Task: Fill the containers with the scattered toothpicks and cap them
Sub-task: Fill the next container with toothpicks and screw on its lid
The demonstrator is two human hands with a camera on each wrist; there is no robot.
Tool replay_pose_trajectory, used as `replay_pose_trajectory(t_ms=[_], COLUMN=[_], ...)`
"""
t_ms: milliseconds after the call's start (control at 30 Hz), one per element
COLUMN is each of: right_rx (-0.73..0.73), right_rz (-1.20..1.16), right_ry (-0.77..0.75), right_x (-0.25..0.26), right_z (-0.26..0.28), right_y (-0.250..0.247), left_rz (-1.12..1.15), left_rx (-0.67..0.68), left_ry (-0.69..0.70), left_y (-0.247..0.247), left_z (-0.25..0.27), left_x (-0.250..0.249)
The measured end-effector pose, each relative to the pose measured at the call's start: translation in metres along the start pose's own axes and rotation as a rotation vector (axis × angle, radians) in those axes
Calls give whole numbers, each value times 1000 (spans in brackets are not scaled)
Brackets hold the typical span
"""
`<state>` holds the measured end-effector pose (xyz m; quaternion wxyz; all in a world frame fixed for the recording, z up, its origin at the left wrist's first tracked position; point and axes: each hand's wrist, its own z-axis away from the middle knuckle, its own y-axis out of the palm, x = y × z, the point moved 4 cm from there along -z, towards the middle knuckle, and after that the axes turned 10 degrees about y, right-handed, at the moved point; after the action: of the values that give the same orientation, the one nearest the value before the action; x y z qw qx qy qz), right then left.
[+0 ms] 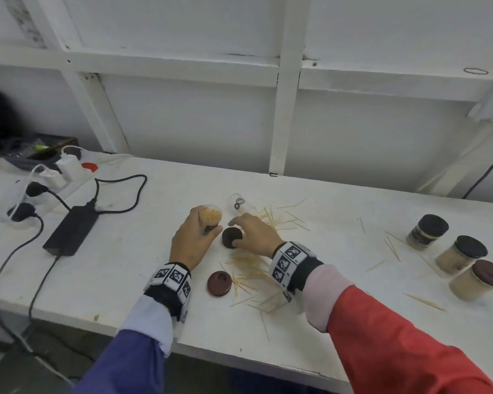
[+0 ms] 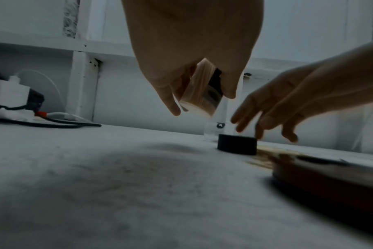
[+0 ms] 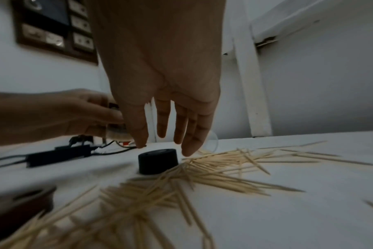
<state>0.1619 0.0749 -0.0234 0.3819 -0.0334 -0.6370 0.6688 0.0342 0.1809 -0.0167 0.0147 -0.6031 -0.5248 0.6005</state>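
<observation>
Left hand: the left hand (image 1: 189,242) is wrapped around a full jar (image 1: 210,216) packed with toothpicks, holding it tilted and lifted clear of the tabletop (image 1: 131,265) near the middle; the jar's mouth is uncovered.
Left hand, wrist view: the fingers (image 2: 168,101) curl round the full jar (image 2: 200,94), whose base hangs above the surface.
Right hand: the right hand (image 1: 255,233) has its fingers spread and relaxed over a black cap (image 1: 232,237), grasping nothing; from the head view the thumb seems to touch the cap's near side, while the right wrist view shows the fingertips (image 3: 187,150) just above it.
Black cap: it lies flat on the tabletop just right of the full jar, at the edge of the toothpick pile.
Scattered toothpicks: the loose toothpicks (image 1: 249,282) lie in heaps around the right hand, with strays spread toward the right edge.
Empty jar: a clear empty jar (image 1: 239,204) lies on its side just behind the hands.
Brown cap: a brown cap (image 1: 219,283) rests flat nearer the front edge, beside the pile.
Capped jars: three capped jars (image 1: 457,254) stand clustered near the right edge, two with black lids, one with brown.
Left end: a black power adapter (image 1: 71,230) and its cables lie well apart from the hands.
</observation>
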Motion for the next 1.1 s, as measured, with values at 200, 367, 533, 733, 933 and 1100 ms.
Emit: replay_pose_trajectory(t_ms=[200,367,533,733,933,1100], right_rx=[-25,-235,-112,3,14,-50], right_rz=[163,-314,-607,-300,-307,-281], right_ry=[-40,95,-51,-317,-276,-157], right_x=[12,-13,-7,16,12,9], right_z=[-8,-4,7,20,24,26], right_y=[15,-18,-50,-63,-70,-72], left_rz=[-3,12,75,126,232,230], left_rx=[21,-9,80,174,196,180], left_ry=[58,53,90,165,217,276], left_y=[14,13,20,27,29,27], left_z=[2,0,0,1,3,4], left_x=[-8,-6,-11,-11,-12,-21])
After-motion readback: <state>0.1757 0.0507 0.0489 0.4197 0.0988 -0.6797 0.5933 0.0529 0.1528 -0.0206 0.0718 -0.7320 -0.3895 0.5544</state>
